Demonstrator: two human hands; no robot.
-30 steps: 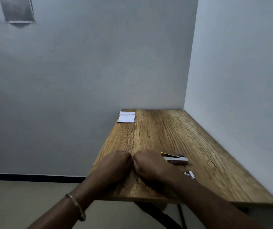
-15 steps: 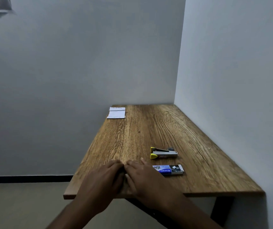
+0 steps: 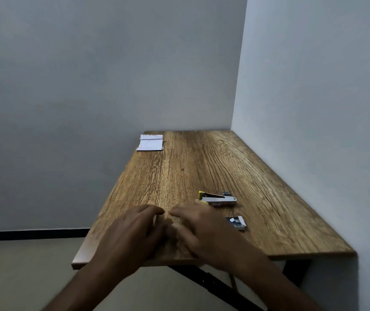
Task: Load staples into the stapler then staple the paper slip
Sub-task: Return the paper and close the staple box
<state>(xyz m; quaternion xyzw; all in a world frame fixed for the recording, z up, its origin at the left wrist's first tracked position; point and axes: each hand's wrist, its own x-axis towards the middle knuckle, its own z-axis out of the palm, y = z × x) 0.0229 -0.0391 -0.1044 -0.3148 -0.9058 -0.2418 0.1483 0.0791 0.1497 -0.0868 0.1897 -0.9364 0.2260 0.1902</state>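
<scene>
A small silver stapler [image 3: 218, 199] with a yellow tip lies on the wooden table [image 3: 202, 171], right of centre. Just in front of it sits a small staple box [image 3: 236, 222], partly hidden by my right hand [image 3: 198, 225]. That hand rests palm down, blurred, its fingers apart, close to the stapler's yellow tip. My left hand [image 3: 132, 230] lies beside it near the table's front edge, fingers spread, holding nothing. A white paper slip [image 3: 150, 142] lies at the table's far left corner, well away from both hands.
The table stands in a corner, with a grey wall behind and a white wall [image 3: 314, 108] along its right side. Its left edge is open above the floor [image 3: 22, 272]. Dark metal legs [image 3: 213, 283] show under the front edge.
My hands went from closed fists to flat with fingers apart. The view has shifted, and my right hand now covers part of the staple box.
</scene>
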